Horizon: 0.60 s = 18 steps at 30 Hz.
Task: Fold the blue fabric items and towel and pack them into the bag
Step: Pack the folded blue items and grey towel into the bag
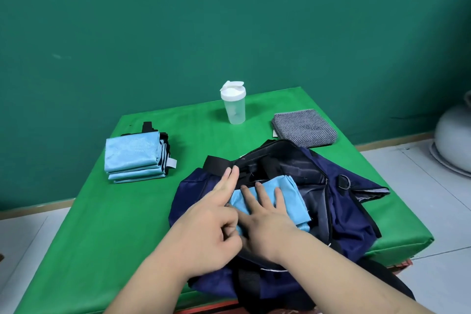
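A navy bag [351, 214] lies unzipped on the green table [122, 224]. Inside its opening sits a folded light-blue fabric item [288, 186]. My right hand [265, 214] lies flat on that fabric, fingers spread. My left hand [214, 222] is at the fabric's left edge, two fingers stretched toward the bag's black strap [216, 164] and the others curled at the cloth; whether it grips the cloth is unclear. A stack of folded light-blue fabric items [132, 155] rests at the table's left. A folded grey striped towel [304, 127] lies at the back right.
A clear shaker bottle [234, 104] with a white flip lid stands at the back middle of the table. A teal wall runs behind. White tiled floor surrounds the table, and a pale rounded object [453, 135] sits on the floor at the far right.
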Tool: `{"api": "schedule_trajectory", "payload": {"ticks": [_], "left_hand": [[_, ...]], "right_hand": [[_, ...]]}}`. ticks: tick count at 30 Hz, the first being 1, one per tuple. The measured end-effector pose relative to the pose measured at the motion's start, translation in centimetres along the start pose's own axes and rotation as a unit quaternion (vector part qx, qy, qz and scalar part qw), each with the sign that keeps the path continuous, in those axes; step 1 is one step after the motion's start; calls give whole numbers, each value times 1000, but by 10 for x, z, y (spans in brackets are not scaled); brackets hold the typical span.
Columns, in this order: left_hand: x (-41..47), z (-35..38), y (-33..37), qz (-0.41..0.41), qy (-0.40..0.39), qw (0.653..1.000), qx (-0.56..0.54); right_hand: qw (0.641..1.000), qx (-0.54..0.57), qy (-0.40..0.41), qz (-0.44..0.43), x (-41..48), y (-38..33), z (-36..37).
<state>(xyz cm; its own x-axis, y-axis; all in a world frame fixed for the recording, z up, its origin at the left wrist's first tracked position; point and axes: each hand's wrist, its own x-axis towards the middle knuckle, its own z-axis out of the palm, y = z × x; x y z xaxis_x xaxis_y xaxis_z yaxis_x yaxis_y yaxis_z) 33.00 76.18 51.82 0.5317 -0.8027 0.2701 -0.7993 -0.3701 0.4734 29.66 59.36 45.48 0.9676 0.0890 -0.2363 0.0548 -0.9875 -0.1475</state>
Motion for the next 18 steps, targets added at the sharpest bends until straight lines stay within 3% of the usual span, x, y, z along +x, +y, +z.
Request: {"api": "schedule_trajectory", "payload": {"ticks": [3,5,7,8,10,13,18], "left_hand": [[1,2,-2,1,1,1000,5],[1,2,-3,3,0,1000,10],[2,2,-2,2,0,1000,15],[2,3,-2,2,0,1000,18],[4,4,1,2,-8,1000,21],[5,8,4,0,-18,1000,25],[4,8,3,-4,-16,999,29]], "right_hand": [[997,54,52,-18,-13,9,-13],[982,75,171,-5,-21,21,-13],[948,115,289,71,-30,37,-6],[932,158,301,128,-34,47,-1],[917,257,236,194,-39,58,10],[906,357,147,173,-40,64,14],[860,467,129,162,-35,70,14]]}}
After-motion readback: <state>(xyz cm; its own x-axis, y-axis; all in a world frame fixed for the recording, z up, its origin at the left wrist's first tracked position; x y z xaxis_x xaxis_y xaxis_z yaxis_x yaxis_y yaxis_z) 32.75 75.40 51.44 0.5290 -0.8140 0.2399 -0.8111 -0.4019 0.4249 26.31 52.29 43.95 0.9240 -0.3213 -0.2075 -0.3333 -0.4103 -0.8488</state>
